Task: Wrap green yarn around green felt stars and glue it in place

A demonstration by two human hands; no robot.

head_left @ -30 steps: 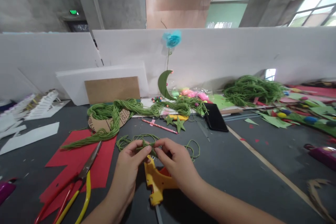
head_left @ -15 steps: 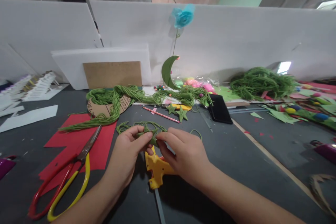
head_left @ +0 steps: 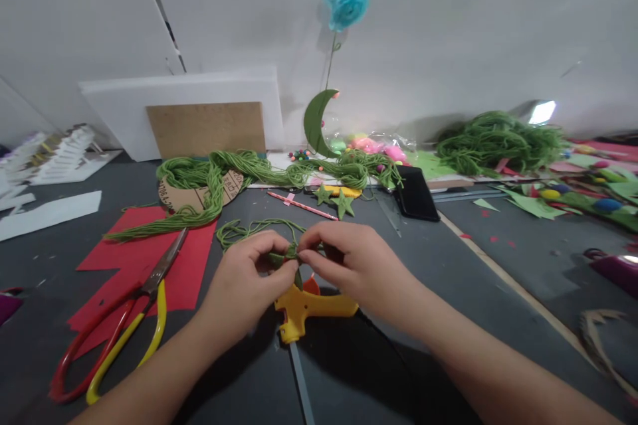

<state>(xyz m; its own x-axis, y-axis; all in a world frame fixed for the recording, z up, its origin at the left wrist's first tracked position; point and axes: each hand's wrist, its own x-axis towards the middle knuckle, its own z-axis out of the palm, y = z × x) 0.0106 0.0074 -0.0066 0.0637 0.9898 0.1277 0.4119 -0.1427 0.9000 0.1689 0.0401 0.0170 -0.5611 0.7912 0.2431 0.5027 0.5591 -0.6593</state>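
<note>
My left hand is closed around a small green star, which is mostly covered by the fingers. Thumb and forefinger of my right hand pinch at the star's upper edge, on green yarn as far as I can make out. A loose loop of that yarn trails on the table behind my left hand. Just below both hands lies a yellow glue gun with a grey glue stick sticking out of its rear. Two finished-looking green stars rest farther back, by a pencil.
Red-and-yellow-handled scissors lie on red paper at left. Behind are a yarn skein on cardboard, a green crescent moon, a blue flower and a black phone. A green yarn heap sits at right.
My right fingertips have shifted to the star's top edge, and the star is now more hidden in my left hand. More of the glue gun shows. The view has tilted slightly down.
</note>
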